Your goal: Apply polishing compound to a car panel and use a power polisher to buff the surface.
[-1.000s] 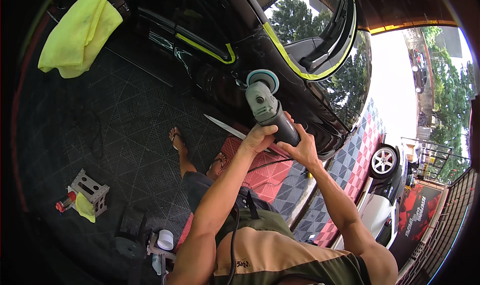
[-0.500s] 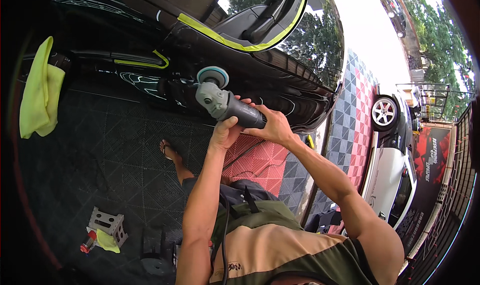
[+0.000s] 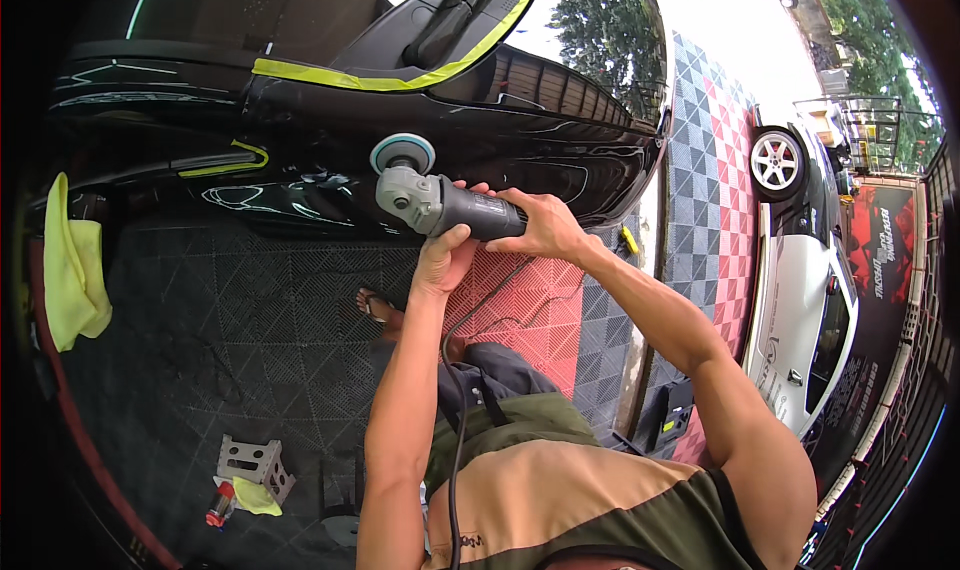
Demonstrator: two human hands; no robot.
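Note:
Both hands hold a grey-and-black car polisher [image 3: 455,208] up against a glossy black car [image 3: 530,145]. My left hand [image 3: 445,260] supports the body from below, just behind the grey head, its thumb along the side. Farther back, my right hand [image 3: 545,228] wraps around the rear of the black body. The round pad [image 3: 403,154], white with a blue ring, faces the dark panel; whether it presses on the paint is hard to tell. Yellow masking tape [image 3: 390,82] lines the window edge, and another strip [image 3: 225,168] lies farther left. A power cord [image 3: 452,410] runs down over my body.
A yellow-green cloth [image 3: 75,270] hangs at the far left. On the dark tiled floor [image 3: 230,300] stands a grey step stool [image 3: 255,460] with a red-capped bottle [image 3: 220,503] and a second cloth [image 3: 258,499]. A white car [image 3: 795,320] is parked at right.
My view has shifted, so the cloth and stool sit lower and the taped window farther left. The polisher has moved slightly left in the picture, both hands still on it.

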